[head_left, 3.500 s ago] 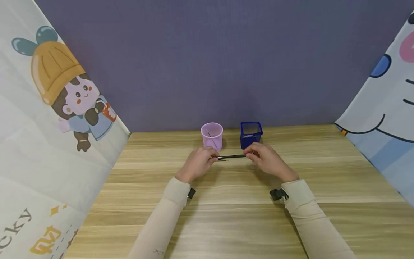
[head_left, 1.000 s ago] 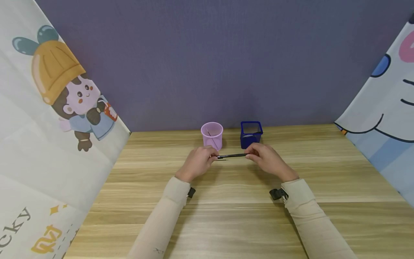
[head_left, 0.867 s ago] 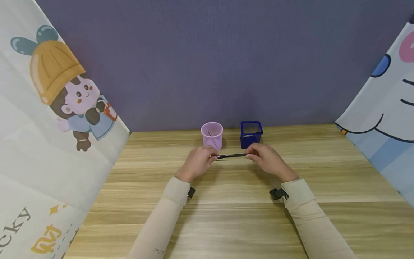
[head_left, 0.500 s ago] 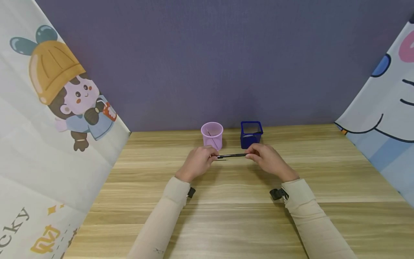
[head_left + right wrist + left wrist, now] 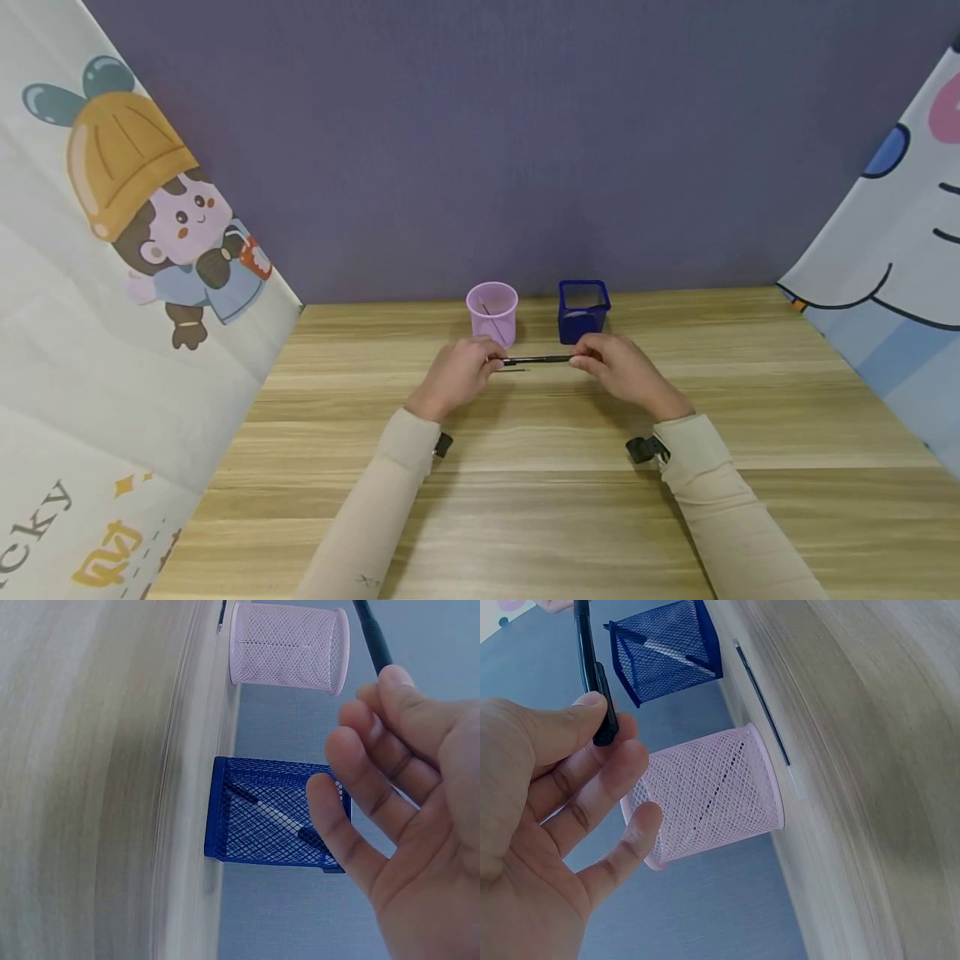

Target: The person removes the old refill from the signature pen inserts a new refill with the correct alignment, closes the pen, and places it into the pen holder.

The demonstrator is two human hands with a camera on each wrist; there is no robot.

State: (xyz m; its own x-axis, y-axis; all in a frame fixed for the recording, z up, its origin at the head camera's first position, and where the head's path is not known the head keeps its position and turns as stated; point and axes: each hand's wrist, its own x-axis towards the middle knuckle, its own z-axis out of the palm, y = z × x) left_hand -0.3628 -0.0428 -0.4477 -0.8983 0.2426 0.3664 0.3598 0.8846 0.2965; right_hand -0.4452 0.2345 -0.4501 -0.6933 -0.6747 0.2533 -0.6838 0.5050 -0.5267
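A black pen (image 5: pixel 538 360) is held level above the table between both hands. My left hand (image 5: pixel 459 375) pinches its clip end between thumb and index finger; the other fingers are spread in the left wrist view. At the opposite end, my right hand (image 5: pixel 618 371) pinches the pen's dark grip part, and its fingertips hide the tip. A thin dark pen refill (image 5: pixel 763 701) lies on the table below the pen. Just behind the hands stand a round pink mesh pen holder (image 5: pixel 712 795) with a thin dark stick inside and a square blue mesh pen holder (image 5: pixel 270 851).
Inside the blue holder a black-and-white pen (image 5: pixel 279 816) leans diagonally. Both holders stand near the back of the wooden table (image 5: pixel 540 517), by a dark blue-grey wall panel (image 5: pixel 525 150). Printed cartoon sheets flank the table, one on the left (image 5: pixel 67 333) and one on the right.
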